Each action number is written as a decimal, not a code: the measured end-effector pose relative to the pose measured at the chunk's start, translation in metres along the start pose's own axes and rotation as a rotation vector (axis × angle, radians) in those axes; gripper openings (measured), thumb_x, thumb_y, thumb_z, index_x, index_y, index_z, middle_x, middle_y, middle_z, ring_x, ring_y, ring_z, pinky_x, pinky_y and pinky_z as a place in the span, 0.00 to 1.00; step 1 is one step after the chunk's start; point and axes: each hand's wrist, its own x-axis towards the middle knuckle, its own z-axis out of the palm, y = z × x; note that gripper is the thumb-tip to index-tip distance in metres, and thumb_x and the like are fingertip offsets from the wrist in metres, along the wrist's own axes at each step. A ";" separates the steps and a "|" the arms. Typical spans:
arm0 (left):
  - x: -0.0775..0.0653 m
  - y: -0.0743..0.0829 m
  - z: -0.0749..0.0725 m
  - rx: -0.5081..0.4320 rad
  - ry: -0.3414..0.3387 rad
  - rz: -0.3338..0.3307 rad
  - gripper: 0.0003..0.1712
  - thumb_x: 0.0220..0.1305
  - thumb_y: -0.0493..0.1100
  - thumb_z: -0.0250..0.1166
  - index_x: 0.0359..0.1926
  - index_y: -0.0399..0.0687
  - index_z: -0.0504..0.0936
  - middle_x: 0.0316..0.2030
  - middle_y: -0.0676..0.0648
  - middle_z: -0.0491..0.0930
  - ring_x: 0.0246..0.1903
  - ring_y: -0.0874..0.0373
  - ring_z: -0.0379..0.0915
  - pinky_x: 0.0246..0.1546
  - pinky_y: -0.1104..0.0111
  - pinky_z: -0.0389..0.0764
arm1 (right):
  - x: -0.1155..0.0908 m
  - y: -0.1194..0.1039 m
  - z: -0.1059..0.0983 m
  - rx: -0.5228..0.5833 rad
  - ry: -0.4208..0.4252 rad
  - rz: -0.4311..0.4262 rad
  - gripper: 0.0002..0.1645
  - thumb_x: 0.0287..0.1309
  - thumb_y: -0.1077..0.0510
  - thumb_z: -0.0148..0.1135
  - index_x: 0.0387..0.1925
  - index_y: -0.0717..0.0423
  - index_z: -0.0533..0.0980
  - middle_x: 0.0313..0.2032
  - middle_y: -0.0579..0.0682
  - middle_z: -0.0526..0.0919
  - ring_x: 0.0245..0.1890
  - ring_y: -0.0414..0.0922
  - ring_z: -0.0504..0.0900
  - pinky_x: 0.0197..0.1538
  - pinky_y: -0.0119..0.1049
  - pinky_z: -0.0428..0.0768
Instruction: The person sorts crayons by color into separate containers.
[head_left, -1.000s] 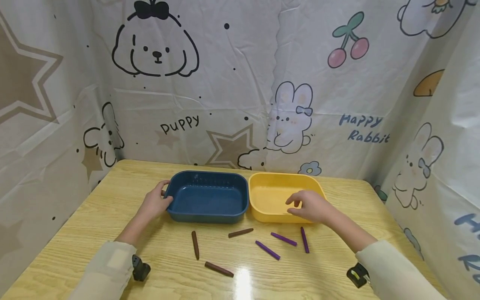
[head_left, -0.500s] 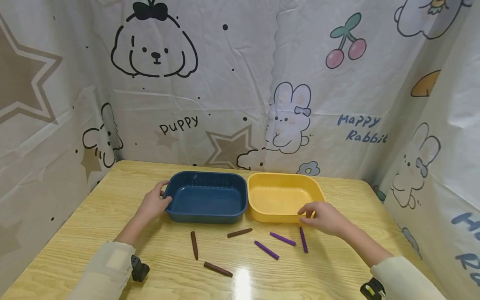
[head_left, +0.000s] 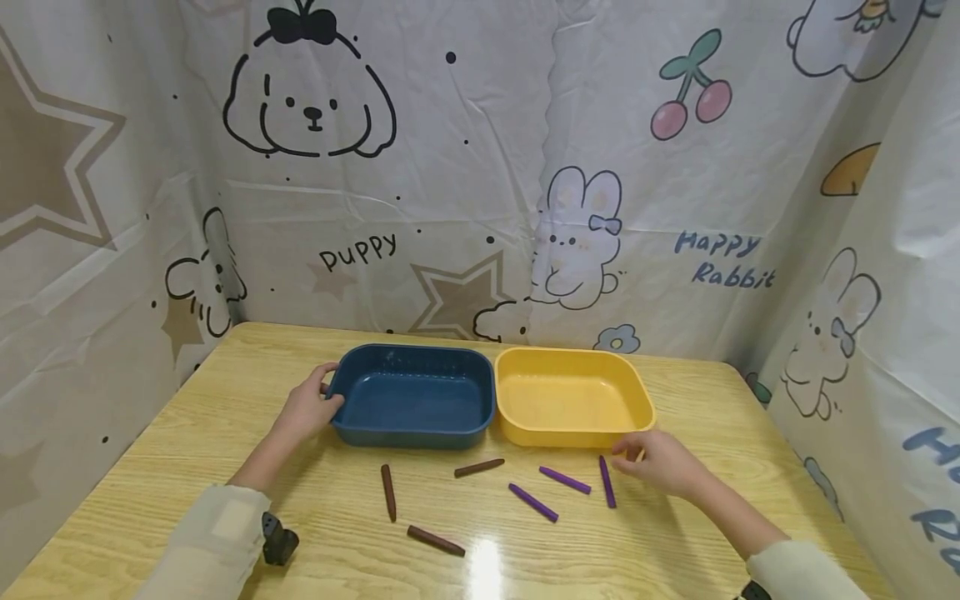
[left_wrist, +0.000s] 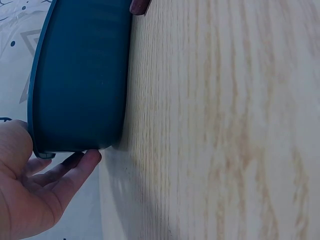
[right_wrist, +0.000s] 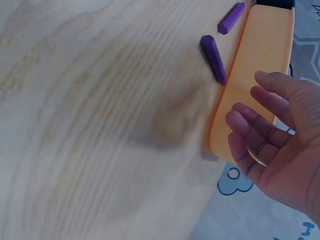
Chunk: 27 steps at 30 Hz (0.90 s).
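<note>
My left hand [head_left: 303,406] holds the left end of a dark blue tray [head_left: 412,437]; the left wrist view shows its fingers [left_wrist: 75,175] against the outside of that end wall. Just off the front right corner of a yellow tray [head_left: 562,437] hovers my right hand [head_left: 663,462], fingers loosely bent and nothing between them. The closest thing to it is a purple crayon [head_left: 607,482], lying apart from the fingertips. Two more purple crayons, one nearer the tray [head_left: 566,480] and one in front [head_left: 533,502], lie to its left.
Three brown crayons lie before the blue tray: an upright-lying left crayon [head_left: 388,493], a middle crayon [head_left: 479,468] and a front crayon [head_left: 436,541]. The trays stand side by side on a wooden table [head_left: 300,533]. A printed cloth [head_left: 450,167] hangs behind.
My right hand has moved from above the yellow tray down and toward me, to beside the right purple crayon. The left hand, trays and crayons have stayed put.
</note>
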 end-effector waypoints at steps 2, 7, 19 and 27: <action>0.000 0.000 0.000 -0.001 0.000 -0.002 0.33 0.64 0.39 0.51 0.69 0.38 0.54 0.49 0.29 0.73 0.38 0.47 0.74 0.33 0.64 0.74 | -0.001 0.003 0.003 0.005 -0.002 0.018 0.10 0.54 0.56 0.64 0.37 0.57 0.82 0.27 0.43 0.77 0.28 0.38 0.71 0.29 0.29 0.69; 0.001 -0.001 0.000 0.003 -0.003 -0.005 0.33 0.64 0.39 0.51 0.69 0.38 0.54 0.49 0.29 0.73 0.38 0.46 0.75 0.34 0.63 0.74 | -0.004 0.008 0.013 0.040 0.019 0.062 0.10 0.54 0.55 0.65 0.35 0.56 0.82 0.25 0.44 0.77 0.27 0.39 0.71 0.29 0.30 0.68; 0.000 -0.001 0.000 0.002 0.004 -0.004 0.33 0.64 0.39 0.51 0.69 0.38 0.54 0.49 0.29 0.73 0.38 0.46 0.75 0.33 0.63 0.74 | -0.004 0.008 0.033 0.103 0.079 0.202 0.17 0.51 0.51 0.67 0.39 0.59 0.82 0.25 0.45 0.77 0.26 0.40 0.70 0.28 0.30 0.68; 0.000 -0.001 0.000 -0.001 0.006 0.004 0.34 0.64 0.39 0.51 0.69 0.37 0.54 0.48 0.29 0.73 0.36 0.47 0.75 0.32 0.64 0.74 | -0.001 0.006 0.041 0.107 0.127 0.233 0.21 0.48 0.51 0.69 0.40 0.62 0.81 0.22 0.46 0.74 0.23 0.41 0.68 0.26 0.30 0.65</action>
